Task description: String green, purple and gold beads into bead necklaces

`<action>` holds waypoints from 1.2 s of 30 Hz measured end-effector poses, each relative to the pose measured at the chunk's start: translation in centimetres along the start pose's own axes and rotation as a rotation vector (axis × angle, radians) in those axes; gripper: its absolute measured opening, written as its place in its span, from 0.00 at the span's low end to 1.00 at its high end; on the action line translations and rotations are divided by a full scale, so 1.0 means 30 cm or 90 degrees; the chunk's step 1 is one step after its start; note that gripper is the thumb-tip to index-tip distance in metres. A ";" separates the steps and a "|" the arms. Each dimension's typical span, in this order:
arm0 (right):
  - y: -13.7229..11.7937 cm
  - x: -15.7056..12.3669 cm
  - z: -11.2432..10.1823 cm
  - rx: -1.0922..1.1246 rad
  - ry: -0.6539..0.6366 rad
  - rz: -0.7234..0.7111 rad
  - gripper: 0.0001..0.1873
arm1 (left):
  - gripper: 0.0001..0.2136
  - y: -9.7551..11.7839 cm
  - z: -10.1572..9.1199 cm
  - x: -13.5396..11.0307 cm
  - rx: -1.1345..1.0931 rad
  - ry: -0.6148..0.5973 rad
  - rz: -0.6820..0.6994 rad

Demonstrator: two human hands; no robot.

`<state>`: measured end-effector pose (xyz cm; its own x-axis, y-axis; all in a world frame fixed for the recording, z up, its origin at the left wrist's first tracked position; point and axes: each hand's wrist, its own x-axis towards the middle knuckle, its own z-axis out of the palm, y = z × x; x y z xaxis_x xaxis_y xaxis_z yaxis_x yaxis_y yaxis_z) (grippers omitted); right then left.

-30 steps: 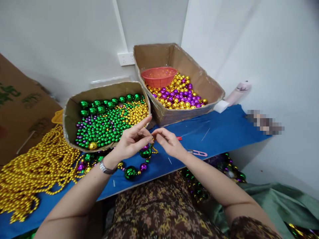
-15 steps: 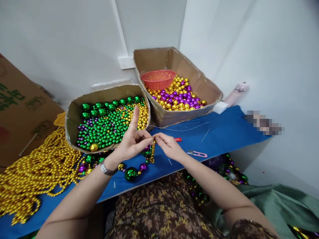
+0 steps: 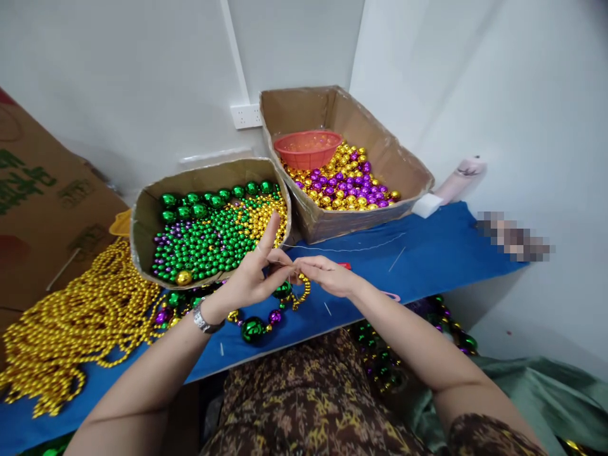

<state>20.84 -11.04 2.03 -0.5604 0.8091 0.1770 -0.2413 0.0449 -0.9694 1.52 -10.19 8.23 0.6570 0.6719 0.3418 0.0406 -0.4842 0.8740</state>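
My left hand (image 3: pixel 259 272) holds its index finger raised, with a thin thread (image 3: pixel 285 246) looped over it. Its thumb and bent fingers pinch the thread. Fingertip to fingertip with it, my right hand (image 3: pixel 327 277) is closed at the top of a short gold bead strand (image 3: pixel 305 292), which hangs in a curve. Exactly what sits between the fingertips is too small to see. Below, a string of large green, purple and gold beads (image 3: pixel 254 329) lies on the blue table cover (image 3: pixel 427 253), partly hidden by my left hand and wrist.
One cardboard box (image 3: pixel 137 234) holds green, gold and purple beads. Another box (image 3: pixel 361 221) contains gold and purple balls and a red basket (image 3: pixel 306 152). Gold bead strands (image 3: pixel 71 323) are heaped left. Pink-handled snips (image 3: pixel 391 296) lie partly behind my right arm.
The gold strand has gone from hanging straight to curving outward to the right. My right hand's fingers have straightened and turned flatter. The whole view has shifted slightly.
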 end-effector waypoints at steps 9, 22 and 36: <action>-0.004 -0.022 0.008 0.100 -0.042 0.147 0.24 | 0.27 -0.074 -0.015 -0.007 0.203 0.046 0.125; -0.104 -0.071 0.020 -0.230 0.177 -0.003 0.18 | 0.06 -0.085 -0.043 -0.029 0.384 0.159 0.075; 0.064 -0.119 0.009 -0.002 0.409 0.039 0.19 | 0.13 -0.076 -0.003 -0.071 -0.464 0.350 -0.226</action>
<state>22.16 -13.99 -0.41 0.0139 0.9998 -0.0145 -0.2220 -0.0111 -0.9750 -0.04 -10.49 5.54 0.2469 0.9686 -0.0308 -0.4278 0.1374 0.8934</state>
